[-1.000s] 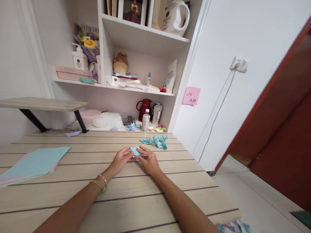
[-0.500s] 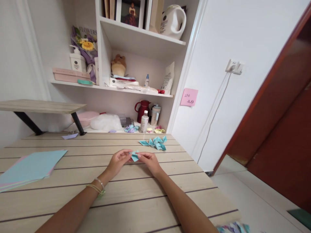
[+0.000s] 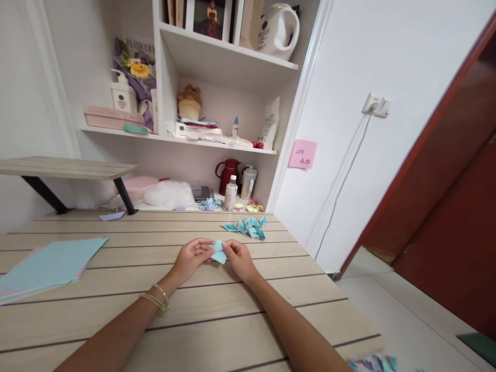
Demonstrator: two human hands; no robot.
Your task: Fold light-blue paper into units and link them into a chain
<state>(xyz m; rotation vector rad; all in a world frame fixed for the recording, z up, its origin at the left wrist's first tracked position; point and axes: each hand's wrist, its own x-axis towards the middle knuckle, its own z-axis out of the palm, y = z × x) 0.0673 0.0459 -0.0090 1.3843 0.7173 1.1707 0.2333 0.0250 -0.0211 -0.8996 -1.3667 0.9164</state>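
Observation:
Between my hands is a small piece of folded light-blue paper (image 3: 219, 253), held just above the wooden table. My left hand (image 3: 192, 257) pinches its left edge between thumb and fingers. On the other side, the thumb and fingers of my right hand (image 3: 239, 257) close on its right edge. Several folded blue paper pieces (image 3: 250, 227) lie in a cluster on the table beyond my right hand. Far to the left rests a stack of blue, pink and green paper sheets (image 3: 54, 263).
A small raised shelf (image 3: 70, 168) on black legs stands at the table's back left, with a purple paper piece (image 3: 112, 216) by it. Behind the table, a bottle (image 3: 230, 194), a red jug (image 3: 228, 175) and more folded papers (image 3: 210, 204) line the cabinet's bottom level.
The folded blue paper has turned, and more of its surface faces me. My right hand has shifted its grip slightly along the paper's edge.

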